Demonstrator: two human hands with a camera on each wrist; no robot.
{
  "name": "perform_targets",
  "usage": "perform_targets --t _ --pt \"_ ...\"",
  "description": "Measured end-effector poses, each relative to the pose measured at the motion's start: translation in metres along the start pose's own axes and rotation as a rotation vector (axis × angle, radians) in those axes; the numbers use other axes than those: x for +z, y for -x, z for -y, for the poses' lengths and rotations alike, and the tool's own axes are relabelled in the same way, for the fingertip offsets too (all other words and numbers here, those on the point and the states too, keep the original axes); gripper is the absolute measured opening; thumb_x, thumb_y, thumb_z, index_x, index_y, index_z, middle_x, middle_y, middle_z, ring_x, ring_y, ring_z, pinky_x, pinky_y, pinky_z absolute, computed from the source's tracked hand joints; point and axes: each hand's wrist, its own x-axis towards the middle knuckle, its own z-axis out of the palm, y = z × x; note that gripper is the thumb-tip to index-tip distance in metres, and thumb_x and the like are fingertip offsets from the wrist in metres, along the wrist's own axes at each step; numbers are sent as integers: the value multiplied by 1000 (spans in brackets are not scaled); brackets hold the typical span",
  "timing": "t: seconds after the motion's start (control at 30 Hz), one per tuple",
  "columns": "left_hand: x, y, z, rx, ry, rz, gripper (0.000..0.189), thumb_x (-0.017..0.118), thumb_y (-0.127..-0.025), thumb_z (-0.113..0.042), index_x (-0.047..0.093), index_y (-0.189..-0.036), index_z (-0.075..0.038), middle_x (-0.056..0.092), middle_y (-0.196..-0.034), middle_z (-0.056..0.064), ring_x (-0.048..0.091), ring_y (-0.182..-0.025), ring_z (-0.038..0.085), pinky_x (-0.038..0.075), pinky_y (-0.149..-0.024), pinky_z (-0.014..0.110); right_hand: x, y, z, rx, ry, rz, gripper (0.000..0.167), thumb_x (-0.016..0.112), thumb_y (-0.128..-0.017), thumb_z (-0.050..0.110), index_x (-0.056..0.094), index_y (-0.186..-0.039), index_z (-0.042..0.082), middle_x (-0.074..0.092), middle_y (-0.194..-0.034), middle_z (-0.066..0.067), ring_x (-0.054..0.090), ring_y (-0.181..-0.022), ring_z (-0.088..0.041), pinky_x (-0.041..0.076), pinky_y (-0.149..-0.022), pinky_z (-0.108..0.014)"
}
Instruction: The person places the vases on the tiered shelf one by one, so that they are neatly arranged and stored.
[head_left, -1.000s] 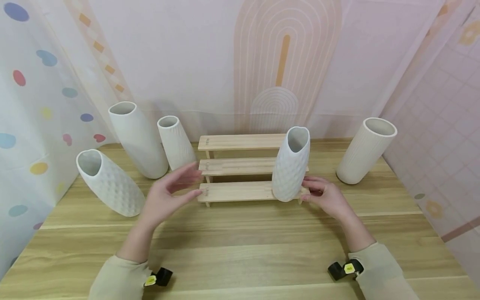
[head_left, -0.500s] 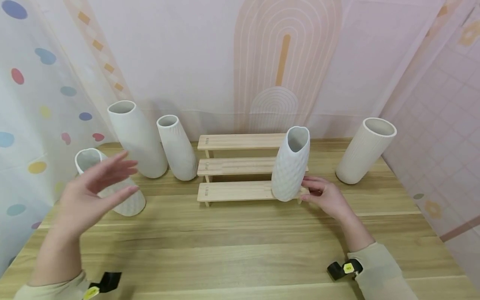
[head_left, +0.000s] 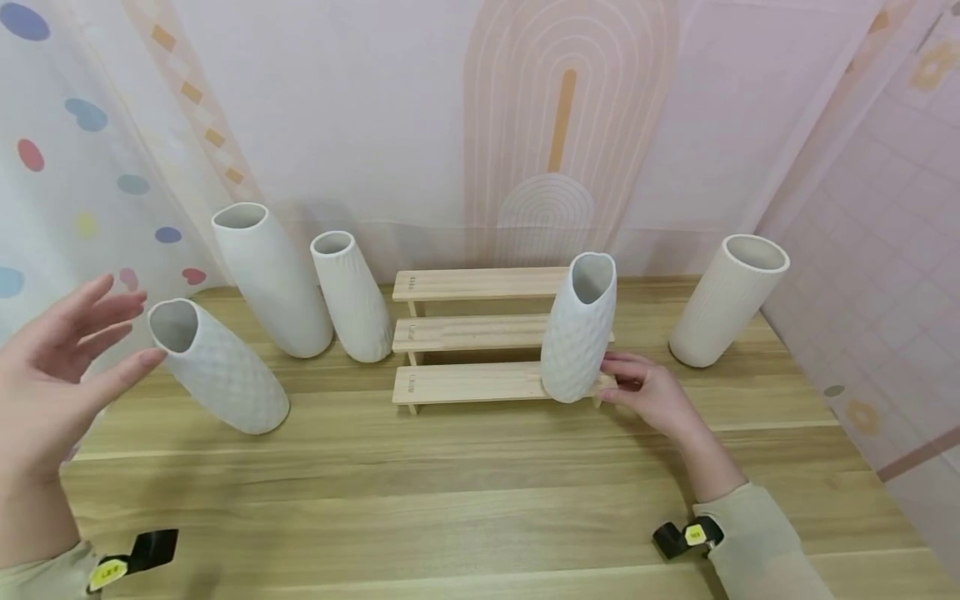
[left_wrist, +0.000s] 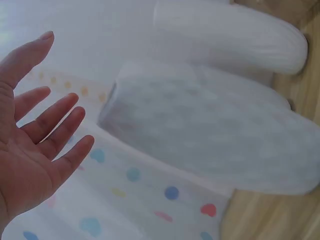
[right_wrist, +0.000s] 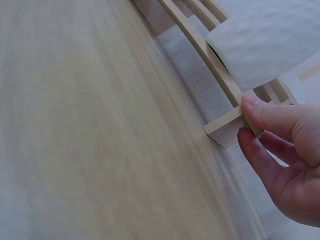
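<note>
Our left hand (head_left: 56,383) is relaxed near a vase (head_left: 221,371); only the right wrist view clearly shows us our right hand (head_left: 648,396) pinching the shelf (head_left: 472,333), another vase (head_left: 577,337) on its lowest step (head_left: 465,385)

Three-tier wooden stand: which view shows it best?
The head view: all three tiers of the wooden stand show, though a patterned vase hides part. The right wrist view shows only part, with the right hand pinching one end; I can't make it out in the left wrist view.
</note>
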Motion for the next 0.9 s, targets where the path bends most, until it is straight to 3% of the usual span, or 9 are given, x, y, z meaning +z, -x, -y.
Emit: perform_targets --t 0.17,0.37,0.67,0.9 --pt "-13 7 11 -120 -2 -8 78 58 -73 37 42 -144 9 62 -131 11 56 -122 16 45 -96 15 0 -2 -3 4 8 3 45 80 -84 12 67 -124 -3 57 -135 -19 55 -115 -30 50 -86 -23" --pt "-19 15 23 -231 10 23 85 52 -74 40 38 -149 3 61 -133 5 59 -117 10 49 -90 16 0 -1 -2 -2 16 8 44 79 -85 12 66 -125 -3 56 -135 -21 55 -118 -34 51 -91 -33" --pt "-17 17 36 -246 -56 61 82 56 -71 39 42 -145 8 65 -127 4 64 -109 9 52 -85 16 1 0 -1 -1 5 4 44 79 -85 11 66 -124 -4 56 -136 -21 55 -120 -34 51 -93 -36" --pt "-15 19 41 -293 -104 5 78 62 -73 34 47 -144 3 66 -124 -1 64 -104 5 52 -80 13 0 0 0 -6 -5 1 44 79 -84 10 66 -124 -4 56 -135 -21 55 -118 -33 51 -92 -34"
